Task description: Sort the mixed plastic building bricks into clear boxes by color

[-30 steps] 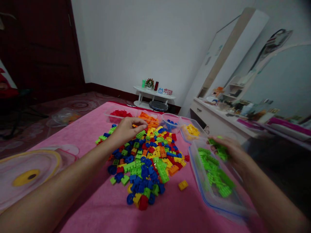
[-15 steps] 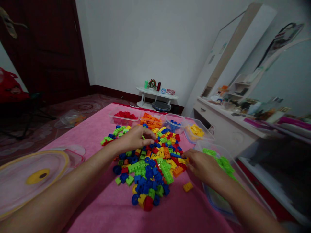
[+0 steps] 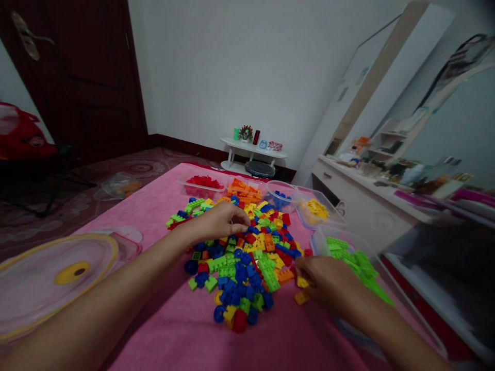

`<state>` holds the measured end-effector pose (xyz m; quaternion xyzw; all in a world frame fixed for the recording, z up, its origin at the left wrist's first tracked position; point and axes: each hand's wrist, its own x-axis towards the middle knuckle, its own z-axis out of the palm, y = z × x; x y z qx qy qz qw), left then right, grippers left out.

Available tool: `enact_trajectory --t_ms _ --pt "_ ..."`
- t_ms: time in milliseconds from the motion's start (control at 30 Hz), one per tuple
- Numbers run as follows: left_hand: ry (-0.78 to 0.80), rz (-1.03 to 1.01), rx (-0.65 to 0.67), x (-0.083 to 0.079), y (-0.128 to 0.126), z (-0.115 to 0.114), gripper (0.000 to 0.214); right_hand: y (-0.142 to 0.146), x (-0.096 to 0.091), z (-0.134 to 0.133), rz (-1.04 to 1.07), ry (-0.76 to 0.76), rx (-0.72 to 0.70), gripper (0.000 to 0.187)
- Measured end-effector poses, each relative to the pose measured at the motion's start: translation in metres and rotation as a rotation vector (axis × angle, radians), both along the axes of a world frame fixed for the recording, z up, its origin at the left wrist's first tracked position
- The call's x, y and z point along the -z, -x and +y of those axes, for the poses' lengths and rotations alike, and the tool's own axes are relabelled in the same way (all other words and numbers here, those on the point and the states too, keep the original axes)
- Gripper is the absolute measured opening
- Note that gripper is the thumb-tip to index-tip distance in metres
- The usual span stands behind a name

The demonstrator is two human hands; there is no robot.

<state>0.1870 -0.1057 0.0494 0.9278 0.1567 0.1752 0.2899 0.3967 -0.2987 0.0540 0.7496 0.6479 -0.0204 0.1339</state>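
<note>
Head view: right hand (image 3: 320, 274) pinches yellow brick (image 3: 302, 282); amber brick (image 3: 300, 298) lies just nearside; left hand (image 3: 223, 218) over pile (image 3: 232, 269), grip unclear.

2 hands (image 3: 226, 219), 5 plas. tubs (image 3: 333, 214), 1 lg. brick pile (image 3: 245, 270), 1 sm. wht. stand (image 3: 251, 147)

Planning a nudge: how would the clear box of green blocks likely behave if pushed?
The clear box looks like thin plastic, so it may flex. Its broad, low shape should resist tipping. The green blocks appear loose inside and may shift.
</note>
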Motion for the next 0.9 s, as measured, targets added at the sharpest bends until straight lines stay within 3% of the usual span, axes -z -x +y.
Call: enact_trajectory --t_ms 100,233,367,500,567,667,733,800,900 --pt "-0.011 -0.006 0.015 0.001 0.000 0.001 0.024 0.006 0.006 -0.010 0.036 0.097 -0.026 0.022" --pt "-0.011 -0.003 0.038 0.003 -0.001 0.002 0.022 0.013 0.010 -0.016 0.054 0.094 -0.032 0.024" --pt "-0.020 -0.006 0.041 0.006 -0.001 0.003 0.022 -0.001 -0.009 -0.003 0.118 0.008 -0.047 0.011" --pt "-0.023 0.016 0.049 0.008 -0.002 0.003 0.023 -0.057 -0.038 0.038 0.138 -0.186 -0.023 0.018" --pt "-0.019 0.030 0.040 0.009 -0.003 0.003 0.023 -0.097 -0.047 0.061 0.058 -0.252 0.145 0.018" --pt "-0.016 0.043 0.025 0.011 -0.005 0.003 0.024 -0.149 -0.048 0.089 0.012 -0.310 0.297 0.022" --pt "-0.015 0.044 0.014 0.012 -0.006 0.003 0.023 -0.166 -0.044 0.100 -0.042 -0.410 0.319 0.032" --pt "-0.024 0.035 0.009 0.014 -0.007 0.003 0.022 -0.162 -0.040 0.108 -0.083 -0.485 0.317 0.047" --pt "-0.094 -0.016 -0.002 0.018 -0.008 0.003 0.023 -0.118 -0.038 0.116 -0.023 -0.513 0.239 0.054"
